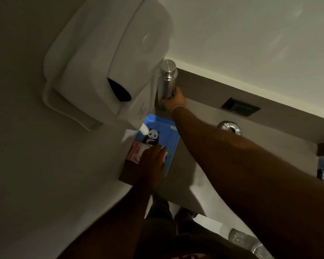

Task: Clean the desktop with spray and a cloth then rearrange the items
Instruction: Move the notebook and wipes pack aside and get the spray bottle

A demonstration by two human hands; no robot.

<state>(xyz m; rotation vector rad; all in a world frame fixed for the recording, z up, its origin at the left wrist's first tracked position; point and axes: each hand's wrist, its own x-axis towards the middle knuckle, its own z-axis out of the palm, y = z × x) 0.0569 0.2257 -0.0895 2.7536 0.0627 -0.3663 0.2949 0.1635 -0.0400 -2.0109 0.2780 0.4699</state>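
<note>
Desktop, grey, dimly lit; steel bottle upright at far edge, right hand curled round its base; left hand, fingers together, laid on pink item, perhaps the cloth, atop blue panda tray near left; rearranging apparently underway; spray unseen.

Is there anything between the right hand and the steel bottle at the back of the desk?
Nothing visible. The right hand holds the lower part of the steel bottle. The white monitor stands close beside the bottle.
</note>
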